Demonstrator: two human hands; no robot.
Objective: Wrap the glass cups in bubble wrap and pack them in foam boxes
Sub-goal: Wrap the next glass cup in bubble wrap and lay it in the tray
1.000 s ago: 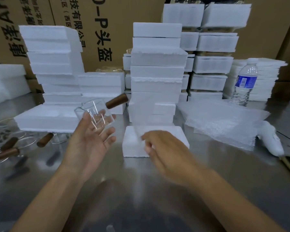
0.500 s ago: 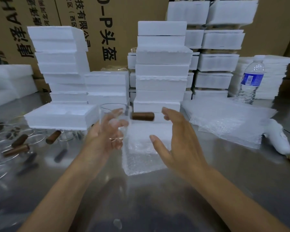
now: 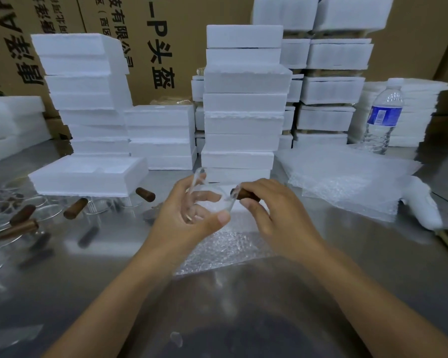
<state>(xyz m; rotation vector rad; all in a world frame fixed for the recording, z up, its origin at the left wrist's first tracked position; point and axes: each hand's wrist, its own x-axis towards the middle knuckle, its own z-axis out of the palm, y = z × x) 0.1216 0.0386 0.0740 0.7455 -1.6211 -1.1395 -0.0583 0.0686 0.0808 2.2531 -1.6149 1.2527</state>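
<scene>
A clear glass cup [image 3: 209,200] with a brown wooden handle [image 3: 246,195] is held above the metal table. My left hand [image 3: 189,215] grips the glass body, thumb on its near side. My right hand [image 3: 272,210] pinches the wooden handle. Under the hands lies a sheet of bubble wrap [image 3: 225,249] spread on the table, partly over a flat foam piece [image 3: 241,215]. An open foam box [image 3: 88,175] sits at the left. Several more glass cups with wooden handles [image 3: 23,218] lie at the far left.
Stacks of white foam boxes [image 3: 243,104] stand behind the hands and to the left [image 3: 86,91]. A pile of bubble wrap sheets [image 3: 347,177] lies at the right, with a water bottle [image 3: 382,117] behind it and a white tool [image 3: 422,202] beside it. Cardboard cartons form the backdrop.
My left hand brought the cup from the left to the centre and lowered it over the bubble wrap. My right hand left the sheet and took hold of the wooden handle.
</scene>
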